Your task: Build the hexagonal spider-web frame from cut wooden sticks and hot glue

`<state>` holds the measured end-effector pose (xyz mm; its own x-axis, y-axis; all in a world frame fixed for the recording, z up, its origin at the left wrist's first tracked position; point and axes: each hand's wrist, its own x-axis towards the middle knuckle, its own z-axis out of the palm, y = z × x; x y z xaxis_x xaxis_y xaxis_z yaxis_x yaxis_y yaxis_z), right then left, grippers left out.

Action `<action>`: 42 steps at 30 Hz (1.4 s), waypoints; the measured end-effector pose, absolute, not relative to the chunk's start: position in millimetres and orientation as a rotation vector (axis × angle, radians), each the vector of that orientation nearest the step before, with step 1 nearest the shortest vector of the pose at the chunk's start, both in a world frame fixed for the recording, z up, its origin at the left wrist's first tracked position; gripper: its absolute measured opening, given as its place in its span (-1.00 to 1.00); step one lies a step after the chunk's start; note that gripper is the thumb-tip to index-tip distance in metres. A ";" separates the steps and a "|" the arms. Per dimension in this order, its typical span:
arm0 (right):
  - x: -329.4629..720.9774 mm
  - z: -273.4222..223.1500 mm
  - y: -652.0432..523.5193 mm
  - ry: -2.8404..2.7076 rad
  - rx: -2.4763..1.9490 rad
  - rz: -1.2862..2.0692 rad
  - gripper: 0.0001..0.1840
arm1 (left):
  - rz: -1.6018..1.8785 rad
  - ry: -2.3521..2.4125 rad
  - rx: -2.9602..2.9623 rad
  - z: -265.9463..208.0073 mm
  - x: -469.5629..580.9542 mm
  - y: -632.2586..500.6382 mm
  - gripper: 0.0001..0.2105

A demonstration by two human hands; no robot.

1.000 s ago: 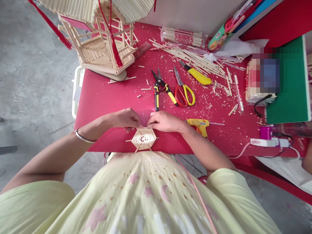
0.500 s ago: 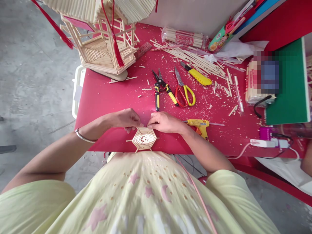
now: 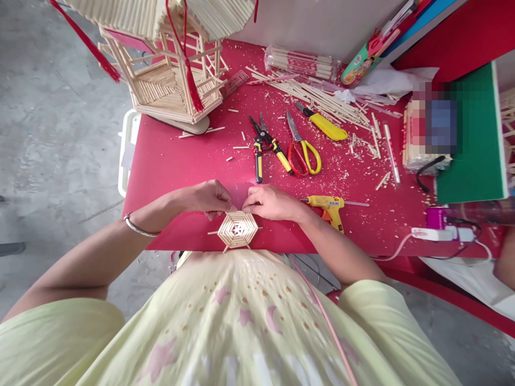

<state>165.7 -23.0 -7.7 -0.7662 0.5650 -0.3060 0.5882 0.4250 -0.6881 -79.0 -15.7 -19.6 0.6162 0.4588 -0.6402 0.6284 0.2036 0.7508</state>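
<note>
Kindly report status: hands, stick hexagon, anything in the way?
Left hand, right hand at far edge of stick hexagon. Hexagon near front edge of table. Glue gun beside right wrist, apart from hexagon.

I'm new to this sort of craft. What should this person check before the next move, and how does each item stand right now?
1. Hands at the work: ok; left hand and right hand are both at the far edge of the hexagonal stick piece.
2. Firm grip: cannot tell; the contact is too small to judge.
3. Glue gun nearby: ok; it lies beside the right forearm.
4. Glue gun hot: cannot tell.
5. Snips closed: not ok; their blades stand apart.
6. Table free of scraps: not ok; wooden bits lie scattered.
</note>
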 end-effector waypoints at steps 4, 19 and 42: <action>166.3 -7.5 -26.8 2.631 1.083 -1.291 -0.77 | -0.121 0.952 1.456 -18.4 -79.1 -16.4 -0.68; 181.4 8.9 -57.5 2.721 1.477 -1.292 -0.74 | -0.102 0.974 1.470 -15.0 -78.3 -19.0 -0.70; 326.8 -25.4 -138.5 1.642 2.841 -0.430 -0.51 | 0.002 0.991 1.662 -23.8 -74.7 -5.5 -0.69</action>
